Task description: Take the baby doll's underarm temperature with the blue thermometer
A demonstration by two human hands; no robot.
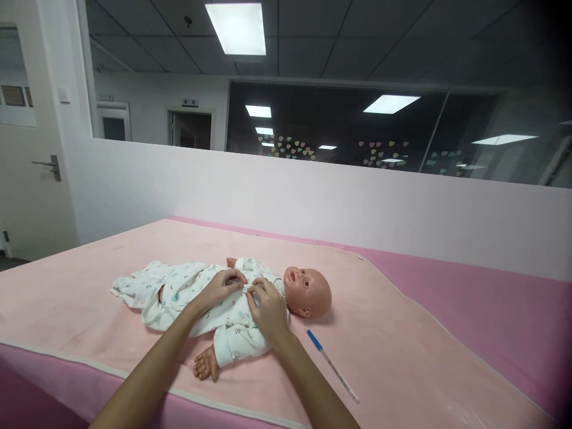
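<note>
Doll (308, 290) lies on its back on the pink blanket (402, 333), head to the right, feet to the left. It wears a white printed romper (187, 292).

Both hands meet at the doll's upper chest, just below the chin. Left hand (221, 288): grip pressed together, fingertips pinching the romper's front edge. Right hand (268, 310): fingers curled, pinching at a small white button (245, 289) on the same front edge. The two grips nearly touch each other.

Progress, as a judgement: the work is at the fastening nearest the doll's neck. The romper covers arms and body, and the near sleeve (235, 345) is pulled fully on, with the doll's bare hand out of the cuff. Lower down, toward the doll's legs, the cloth lies loose and rumpled, and a gap seems to show skin near the hip; whether the fastenings there are closed I cannot tell. So the top one is in hand and the lower part likely remains.

Around the doll: a pen (333, 364) with a blue cap lies on the blanket to the right of the doll's near arm, apart from both hands. Nothing crowds the hands. A white partition wall (313, 202) runs behind the doll, with dark glass above it.
</note>
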